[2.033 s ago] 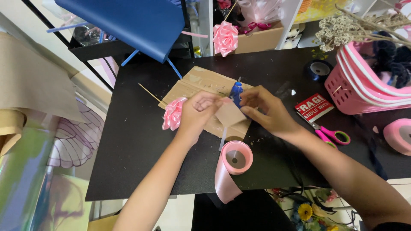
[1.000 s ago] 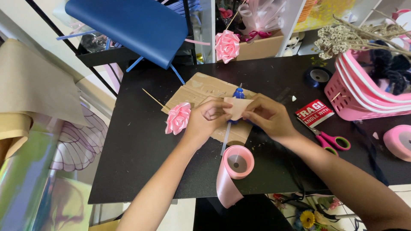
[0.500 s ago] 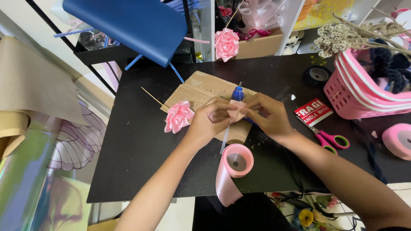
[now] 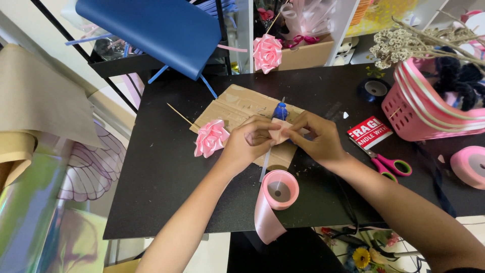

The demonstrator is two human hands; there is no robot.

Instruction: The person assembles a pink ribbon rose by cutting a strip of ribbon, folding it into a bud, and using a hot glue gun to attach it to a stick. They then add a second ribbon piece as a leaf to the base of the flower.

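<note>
Ribbon piece now deeper in two-handed grip.

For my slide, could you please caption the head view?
Both hands fold pink ribbon over cardboard, beside a ribbon rose and ribbon roll.

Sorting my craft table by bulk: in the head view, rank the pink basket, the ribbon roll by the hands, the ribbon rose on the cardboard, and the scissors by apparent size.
1. Pink basket, though partly cut off.
2. Ribbon roll with its hanging tail.
3. Ribbon rose and scissors look alike; unranked.
</note>
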